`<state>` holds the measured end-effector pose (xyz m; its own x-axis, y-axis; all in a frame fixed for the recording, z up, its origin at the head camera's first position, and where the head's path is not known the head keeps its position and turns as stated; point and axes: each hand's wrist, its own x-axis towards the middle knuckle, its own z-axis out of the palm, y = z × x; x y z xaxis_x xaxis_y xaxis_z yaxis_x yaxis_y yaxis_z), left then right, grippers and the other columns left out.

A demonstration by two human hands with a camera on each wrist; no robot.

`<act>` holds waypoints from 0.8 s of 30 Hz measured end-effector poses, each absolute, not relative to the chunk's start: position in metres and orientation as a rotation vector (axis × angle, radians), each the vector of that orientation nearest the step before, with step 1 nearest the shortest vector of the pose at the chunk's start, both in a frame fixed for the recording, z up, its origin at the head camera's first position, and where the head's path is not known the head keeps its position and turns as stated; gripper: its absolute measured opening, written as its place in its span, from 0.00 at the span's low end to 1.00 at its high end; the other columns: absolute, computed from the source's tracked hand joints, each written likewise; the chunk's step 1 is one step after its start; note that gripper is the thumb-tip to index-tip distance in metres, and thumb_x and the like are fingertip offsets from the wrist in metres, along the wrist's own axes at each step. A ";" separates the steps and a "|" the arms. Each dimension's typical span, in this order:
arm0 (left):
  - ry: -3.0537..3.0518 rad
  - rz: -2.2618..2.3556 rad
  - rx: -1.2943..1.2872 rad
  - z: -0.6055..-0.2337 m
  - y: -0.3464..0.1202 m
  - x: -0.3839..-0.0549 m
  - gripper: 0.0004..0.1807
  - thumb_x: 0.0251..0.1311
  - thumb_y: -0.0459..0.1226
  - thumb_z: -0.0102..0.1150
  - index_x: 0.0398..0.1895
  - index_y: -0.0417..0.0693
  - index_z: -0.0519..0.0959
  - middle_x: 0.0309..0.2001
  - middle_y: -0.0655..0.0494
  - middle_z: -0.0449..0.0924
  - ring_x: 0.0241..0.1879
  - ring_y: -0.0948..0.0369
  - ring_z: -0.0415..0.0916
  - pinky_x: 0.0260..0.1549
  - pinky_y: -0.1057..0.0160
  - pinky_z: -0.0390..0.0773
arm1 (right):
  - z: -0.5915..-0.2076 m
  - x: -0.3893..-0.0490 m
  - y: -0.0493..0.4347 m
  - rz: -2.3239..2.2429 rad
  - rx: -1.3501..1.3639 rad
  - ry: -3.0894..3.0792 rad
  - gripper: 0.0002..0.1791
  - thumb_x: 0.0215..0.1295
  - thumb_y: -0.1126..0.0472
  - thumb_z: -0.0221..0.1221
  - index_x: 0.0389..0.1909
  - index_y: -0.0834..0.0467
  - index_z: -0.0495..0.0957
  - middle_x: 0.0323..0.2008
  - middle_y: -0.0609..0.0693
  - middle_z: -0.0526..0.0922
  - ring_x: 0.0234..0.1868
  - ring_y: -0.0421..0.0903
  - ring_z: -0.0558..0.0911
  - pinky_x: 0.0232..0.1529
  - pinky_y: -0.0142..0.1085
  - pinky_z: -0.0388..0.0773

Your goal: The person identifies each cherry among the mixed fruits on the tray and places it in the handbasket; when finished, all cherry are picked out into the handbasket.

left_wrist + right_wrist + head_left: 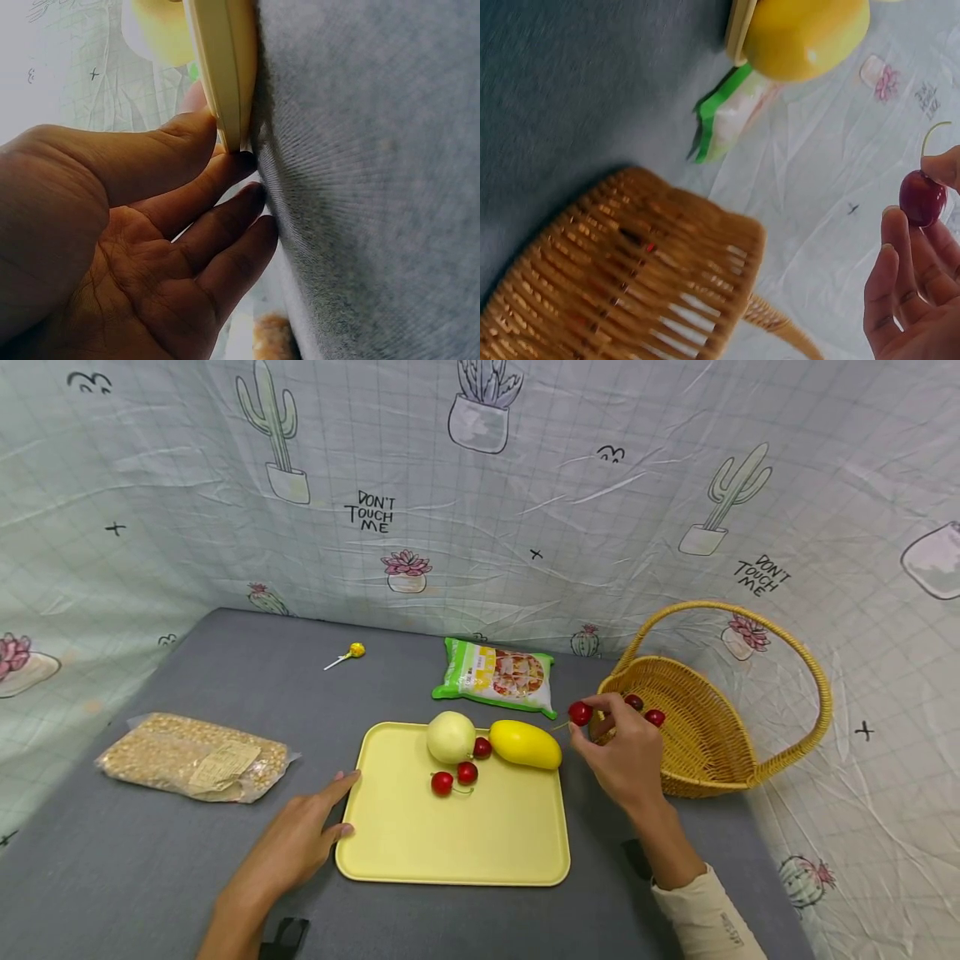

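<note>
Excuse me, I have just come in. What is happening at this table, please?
A person's right hand pinches a round, shiny red cherry with a thin stem, close to a yellow woven basket holding at least two red cherries. The left hand touches the left edge of a rectangular pale yellow tray. On it are three round red cherries, a round pale green fruit and an oblong bright yellow fruit.

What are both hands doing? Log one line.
left hand: touches tray | right hand: pinches cherry by basket | on tray: three cherries, yellow fruit, pale round fruit | in basket: two cherries visible
</note>
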<state>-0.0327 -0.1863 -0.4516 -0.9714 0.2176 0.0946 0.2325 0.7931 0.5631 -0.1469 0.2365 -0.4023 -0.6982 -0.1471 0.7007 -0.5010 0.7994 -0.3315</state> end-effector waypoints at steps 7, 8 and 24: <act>-2.952 -0.927 -0.372 -0.452 -0.187 -0.033 0.41 0.59 0.30 0.75 0.77 0.40 0.71 0.68 0.27 0.75 0.66 0.34 0.78 0.61 0.34 0.80 | -0.399 -0.153 0.252 0.690 0.401 -2.288 0.23 0.53 0.62 0.80 0.49 0.61 0.84 0.32 0.58 0.90 0.24 0.52 0.84 0.25 0.35 0.78; -2.954 -0.926 -0.372 -0.453 -0.187 -0.033 0.41 0.59 0.30 0.75 0.77 0.41 0.71 0.68 0.27 0.75 0.66 0.34 0.78 0.61 0.34 0.80 | -0.398 -0.154 0.254 0.694 0.387 -2.287 0.23 0.53 0.61 0.79 0.49 0.61 0.84 0.32 0.59 0.90 0.24 0.51 0.84 0.26 0.33 0.77; -2.951 -0.923 -0.374 -0.453 -0.188 -0.033 0.40 0.59 0.31 0.75 0.77 0.41 0.71 0.68 0.27 0.75 0.66 0.34 0.78 0.61 0.34 0.80 | -0.402 -0.171 0.299 0.784 0.185 -2.275 0.20 0.59 0.60 0.77 0.50 0.62 0.84 0.30 0.60 0.90 0.25 0.58 0.87 0.30 0.14 0.65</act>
<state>-0.0333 -0.1875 -0.4533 -0.9708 0.2192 0.0973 0.2356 0.7956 0.5581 -0.1706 0.2985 -0.4021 -0.7359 0.0902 0.6710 -0.3424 0.8054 -0.4839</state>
